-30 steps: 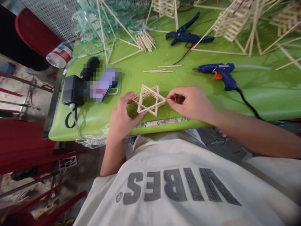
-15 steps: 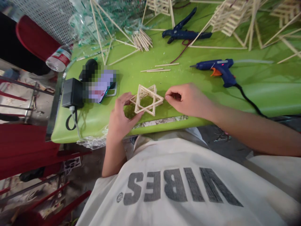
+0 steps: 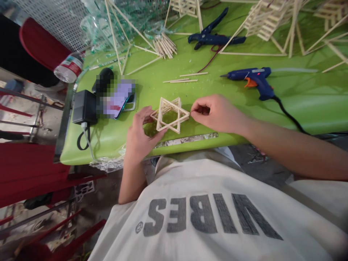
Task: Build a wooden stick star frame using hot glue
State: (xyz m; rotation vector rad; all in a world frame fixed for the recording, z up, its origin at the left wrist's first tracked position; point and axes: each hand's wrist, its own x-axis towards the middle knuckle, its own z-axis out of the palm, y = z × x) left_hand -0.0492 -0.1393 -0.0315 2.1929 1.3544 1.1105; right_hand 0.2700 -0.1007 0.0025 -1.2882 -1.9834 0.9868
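Note:
A star-shaped frame of thin wooden sticks (image 3: pixel 178 120), built up in layers, rests on the green table in front of me. My left hand (image 3: pixel 141 132) grips it from the left, thumb at the near edge and fingers at the left point. At the star's right point, my right hand (image 3: pixel 210 111) has thumb and forefinger pinched together; whether they touch the wood or hold something small cannot be made out. Beyond the star lie a few loose sticks (image 3: pixel 185 80). To the right, a blue hot glue gun (image 3: pixel 251 77) with an orange trigger lies on its side.
A blue cutter (image 3: pixel 208 39) and a bundle of sticks (image 3: pixel 164 46) lie farther back. Larger stick structures (image 3: pixel 268 21) stand at the back right. On the left are a phone (image 3: pixel 119 99), a black power bank (image 3: pixel 83 107) and a plastic bottle (image 3: pixel 69 67).
My right fingertips have edged slightly closer to the star's right point. The left hand keeps its grip and the star stays in place; the view shifts only slightly.

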